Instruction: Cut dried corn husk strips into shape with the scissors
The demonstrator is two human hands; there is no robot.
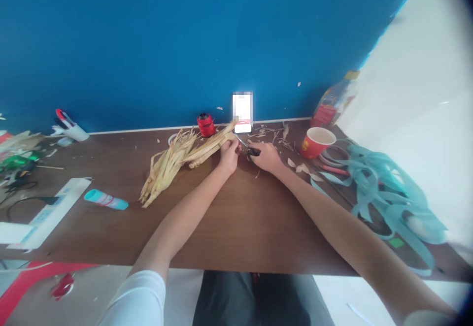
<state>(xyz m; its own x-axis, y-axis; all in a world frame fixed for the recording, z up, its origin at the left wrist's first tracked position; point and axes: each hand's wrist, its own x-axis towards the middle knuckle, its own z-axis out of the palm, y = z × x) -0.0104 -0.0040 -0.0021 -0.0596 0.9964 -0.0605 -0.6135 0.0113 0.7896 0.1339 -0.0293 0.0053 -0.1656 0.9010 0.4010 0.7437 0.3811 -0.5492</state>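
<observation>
Between the hands [267, 157], scissors [252, 152] show only partly.

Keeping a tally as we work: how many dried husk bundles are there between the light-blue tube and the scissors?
2: a lying bundle on the table, and a held bundle in the left hand. Smaller pieces could be hidden beneath them.

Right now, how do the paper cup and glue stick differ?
The paper cup is red outside, while the glue stick is mostly light blue. The paper cup stands upright, open at the top; the glue stick lies on its side. The paper cup is wider than the slim glue stick. Both rest on the table, unheld.
</observation>
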